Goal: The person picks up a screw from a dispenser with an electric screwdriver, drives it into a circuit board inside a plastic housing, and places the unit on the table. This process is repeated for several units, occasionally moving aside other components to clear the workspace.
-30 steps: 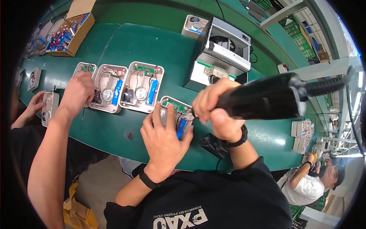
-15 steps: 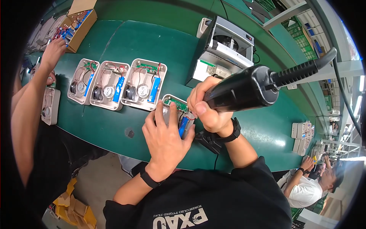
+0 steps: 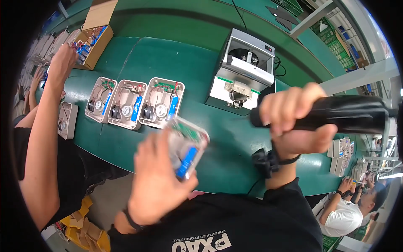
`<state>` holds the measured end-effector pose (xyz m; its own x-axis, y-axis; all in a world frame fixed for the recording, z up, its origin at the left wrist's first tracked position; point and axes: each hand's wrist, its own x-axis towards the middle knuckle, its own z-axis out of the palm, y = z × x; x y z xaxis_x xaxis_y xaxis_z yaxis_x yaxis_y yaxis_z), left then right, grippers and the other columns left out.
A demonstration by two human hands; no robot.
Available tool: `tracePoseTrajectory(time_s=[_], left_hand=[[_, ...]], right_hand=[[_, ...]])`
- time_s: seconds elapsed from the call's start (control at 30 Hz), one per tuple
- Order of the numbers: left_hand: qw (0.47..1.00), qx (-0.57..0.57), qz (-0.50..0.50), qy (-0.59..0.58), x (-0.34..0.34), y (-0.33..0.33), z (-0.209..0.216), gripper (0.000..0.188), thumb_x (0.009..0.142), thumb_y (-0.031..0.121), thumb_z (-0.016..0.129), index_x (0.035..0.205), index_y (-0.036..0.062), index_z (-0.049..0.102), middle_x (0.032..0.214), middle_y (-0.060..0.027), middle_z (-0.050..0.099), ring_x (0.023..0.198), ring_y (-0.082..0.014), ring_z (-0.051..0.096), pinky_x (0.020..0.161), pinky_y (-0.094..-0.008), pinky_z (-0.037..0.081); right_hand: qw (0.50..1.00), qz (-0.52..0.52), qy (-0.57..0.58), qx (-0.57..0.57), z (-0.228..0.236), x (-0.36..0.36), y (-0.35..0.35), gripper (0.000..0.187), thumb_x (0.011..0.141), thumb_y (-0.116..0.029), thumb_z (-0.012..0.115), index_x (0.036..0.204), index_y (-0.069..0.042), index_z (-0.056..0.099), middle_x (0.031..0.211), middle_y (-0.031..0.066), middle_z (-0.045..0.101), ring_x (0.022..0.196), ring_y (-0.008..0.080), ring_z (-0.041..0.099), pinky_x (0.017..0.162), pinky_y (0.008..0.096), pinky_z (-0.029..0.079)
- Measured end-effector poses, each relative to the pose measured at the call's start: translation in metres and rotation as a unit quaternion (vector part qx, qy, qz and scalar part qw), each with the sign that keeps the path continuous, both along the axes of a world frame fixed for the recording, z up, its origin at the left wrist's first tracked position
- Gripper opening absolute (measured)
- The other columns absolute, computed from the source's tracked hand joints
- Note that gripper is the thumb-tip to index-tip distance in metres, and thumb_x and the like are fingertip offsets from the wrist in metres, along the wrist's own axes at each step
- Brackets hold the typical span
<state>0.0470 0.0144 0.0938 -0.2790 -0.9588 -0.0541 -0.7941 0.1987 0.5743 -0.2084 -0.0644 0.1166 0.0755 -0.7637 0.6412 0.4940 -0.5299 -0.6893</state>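
My left hand (image 3: 155, 180), blurred by motion, grips a small off-white plastic housing (image 3: 178, 147) by its edges, fingers on the left side and thumb near the lower end. Inside the housing are a green circuit board (image 3: 187, 131) and a blue cylindrical battery (image 3: 187, 163). The rest of its inside is smeared. My right hand (image 3: 296, 119) is wrapped round a black electric screwdriver (image 3: 352, 113), which lies nearly level with its cable end to the right. The screwdriver's front end points left, below the screw feeder (image 3: 247, 67); its bit cannot be made out.
Three open housings (image 3: 161, 103) with batteries and wires stand in a row at left. A co-worker's arm (image 3: 50, 126) reaches to a cardboard box (image 3: 98, 46) of wired batteries. More housings (image 3: 341, 153) are stacked at right, near another person (image 3: 348, 210).
My left hand has moved left and nearer, taking the housing along, now tilted. My right hand has drawn the screwdriver away to the right and swung it nearly level.
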Motion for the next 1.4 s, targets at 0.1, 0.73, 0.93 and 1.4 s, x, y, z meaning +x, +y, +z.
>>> tracePoseTrajectory(time_s=[0.1,0.73,0.93,1.4], left_hand=[[0.982,-0.179,0.024,-0.058,-0.004,-0.089,-0.008,0.085,0.071,0.016,0.078,0.144,0.0002,0.039,0.121,-0.0285,0.054,0.112,-0.0464,0.054,0.096,-0.055,0.046],[0.958,-0.224,0.013,-0.177,-0.012,-0.093,-0.095,0.089,0.086,0.06,0.065,0.145,-0.0051,0.046,0.138,-0.0291,0.053,0.14,-0.0445,0.041,0.121,-0.0643,0.014],[0.982,-0.119,-0.135,-0.05,-0.027,-0.036,-0.09,0.075,0.081,0.049,0.074,0.14,0.0065,0.053,0.142,-0.0253,0.047,0.134,-0.0406,0.044,0.116,-0.0674,0.023],[0.973,-0.113,-0.184,-0.079,-0.039,-0.029,-0.079,0.055,0.072,0.043,0.08,0.12,0.0176,0.068,0.131,-0.0202,0.052,0.122,-0.0371,0.051,0.111,-0.0707,0.031]], right_hand=[[0.994,-0.081,0.07,0.015,-0.001,-0.016,-0.007,0.043,0.091,-0.045,0.066,0.082,-0.007,0.048,0.06,0.0038,0.049,0.047,0.0154,0.048,0.05,0.0332,0.045],[0.978,-0.068,0.132,0.144,-0.033,0.009,-0.019,0.03,0.09,-0.024,0.069,0.082,-0.005,0.047,0.06,0.0063,0.049,0.05,0.0154,0.047,0.048,0.0307,0.042],[0.992,0.001,0.091,0.087,-0.039,0.046,-0.012,0.035,0.088,-0.029,0.074,0.083,-0.005,0.049,0.061,0.0052,0.05,0.051,0.015,0.047,0.049,0.0309,0.042],[0.987,-0.007,0.105,0.119,-0.057,0.041,0.005,0.041,0.088,-0.035,0.076,0.084,-0.005,0.049,0.062,0.004,0.051,0.051,0.0146,0.047,0.052,0.0313,0.044]])
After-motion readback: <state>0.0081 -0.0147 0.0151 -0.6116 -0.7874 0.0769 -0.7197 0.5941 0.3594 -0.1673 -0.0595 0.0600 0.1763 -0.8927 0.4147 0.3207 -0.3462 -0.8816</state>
